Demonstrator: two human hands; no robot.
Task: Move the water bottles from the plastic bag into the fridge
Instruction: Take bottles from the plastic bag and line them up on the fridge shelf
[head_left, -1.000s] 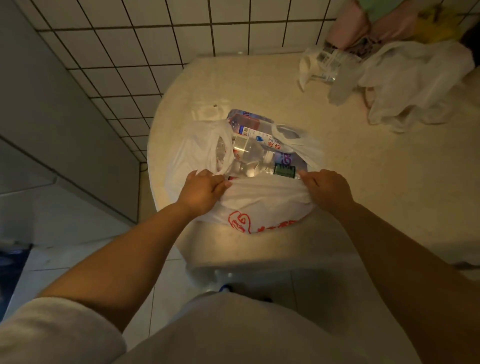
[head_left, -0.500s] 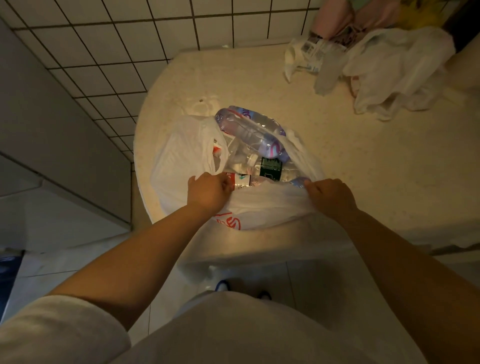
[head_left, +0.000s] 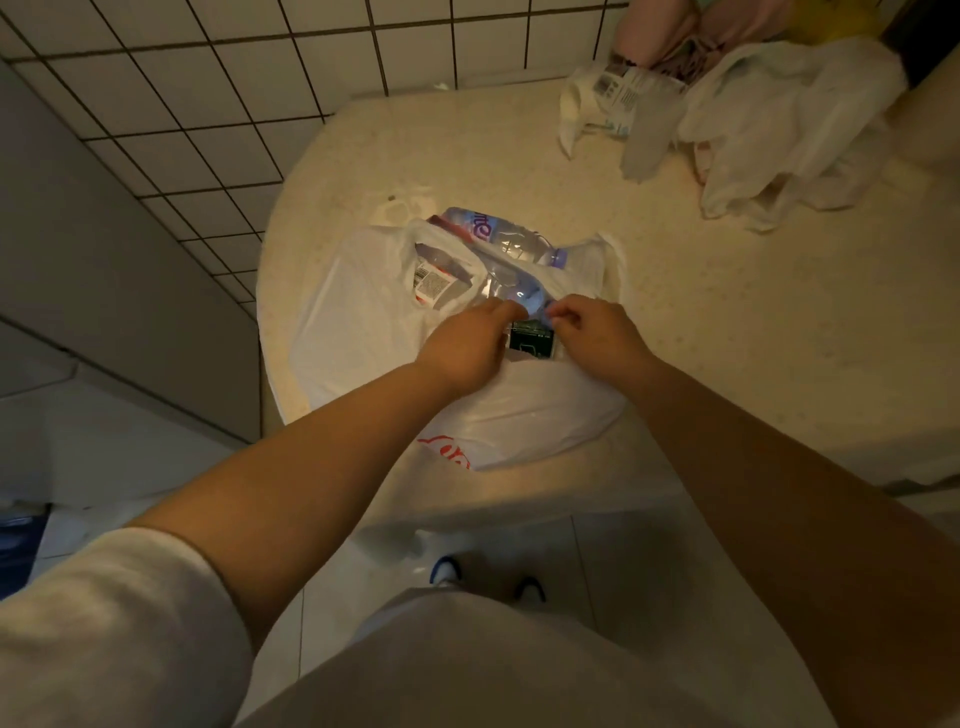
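A white plastic bag (head_left: 363, 322) with red print lies open on the rounded beige counter (head_left: 727, 322). Several clear water bottles lie inside. One with a purple label (head_left: 498, 234) sticks out at the far side, and one with a red-and-white label (head_left: 436, 283) sits to its left. A bottle with a dark green label (head_left: 531, 340) lies at the bag's mouth. My left hand (head_left: 470, 345) and my right hand (head_left: 592, 338) meet over this bottle, fingers closed on its clear upper part. The fridge is out of view.
Crumpled white plastic bags (head_left: 779, 124) and a labelled package (head_left: 618, 93) lie at the counter's far right. A tiled wall (head_left: 208, 93) runs behind and to the left. A grey cabinet side (head_left: 78, 260) stands at the left, and the floor with my shoes (head_left: 447, 569) is below the counter edge.
Both hands let go of the bag's near edge and moved inward and forward to the green-label bottle. The bag's near side has dropped flat.
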